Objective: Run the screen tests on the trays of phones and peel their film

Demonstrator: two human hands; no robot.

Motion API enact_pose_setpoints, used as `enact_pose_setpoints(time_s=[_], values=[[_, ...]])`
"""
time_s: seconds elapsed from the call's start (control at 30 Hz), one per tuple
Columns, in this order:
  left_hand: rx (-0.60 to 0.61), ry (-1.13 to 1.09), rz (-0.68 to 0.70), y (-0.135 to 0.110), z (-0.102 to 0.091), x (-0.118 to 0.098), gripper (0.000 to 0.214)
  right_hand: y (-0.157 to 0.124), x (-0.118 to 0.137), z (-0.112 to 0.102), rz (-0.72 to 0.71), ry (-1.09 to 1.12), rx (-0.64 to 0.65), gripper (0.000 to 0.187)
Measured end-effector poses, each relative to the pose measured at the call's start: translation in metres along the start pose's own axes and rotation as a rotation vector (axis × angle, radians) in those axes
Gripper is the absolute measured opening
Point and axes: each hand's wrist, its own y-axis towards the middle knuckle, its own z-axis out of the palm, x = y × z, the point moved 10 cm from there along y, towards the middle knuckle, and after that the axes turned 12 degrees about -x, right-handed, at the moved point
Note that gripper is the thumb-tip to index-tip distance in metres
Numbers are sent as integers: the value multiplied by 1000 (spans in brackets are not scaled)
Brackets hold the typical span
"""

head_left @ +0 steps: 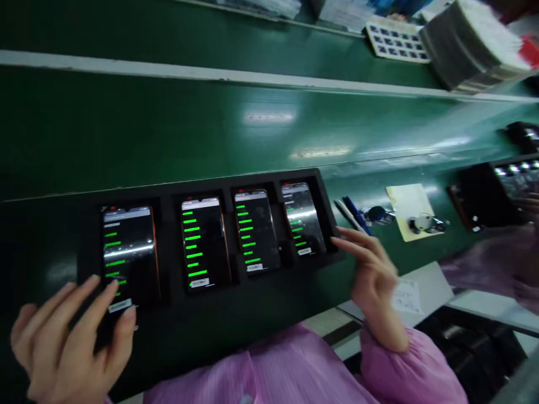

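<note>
Several lit smartphones lie face up in a black foam tray [326,216], each showing green bars on a dark screen and a small white label near its lower end. Over the lower end of the leftmost phone [130,241] is my left hand [71,342], open, fingers spread; whether the fingertips touch the screen I cannot tell. To the right sit a second phone [206,241], a third phone [257,230] and the rightmost phone [305,219]. My right hand [373,272] is open at the tray's right edge, its extended fingers nearest the corner, holding nothing.
Pens [356,215] and a yellow paper [408,202] with small round items lie right of the tray. Farther right are a black tray [484,191] and another person's sleeve [484,261]. A shelf above holds a white tray [396,40] and a stack of grey trays [467,45].
</note>
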Motion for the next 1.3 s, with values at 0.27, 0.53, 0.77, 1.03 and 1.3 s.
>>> enact_pose_setpoints(time_s=[0.27, 0.53, 0.77, 1.03, 1.3], values=[[91, 150, 321, -10, 57, -86, 56, -18, -25, 25, 50, 29, -62, 41], [132, 191, 225, -3, 61, -84, 48, -2, 25, 35, -128, 136, 0, 41], [139, 184, 192, -4, 60, -78, 51, 8, 13, 16, -53, 182, -166, 46], [114, 174, 259, -6, 64, -79, 55, -12, -26, -4, 87, 140, -141, 43], [130, 198, 267, -5, 63, -86, 50, -24, -29, 25, -11, -18, 61, 34]])
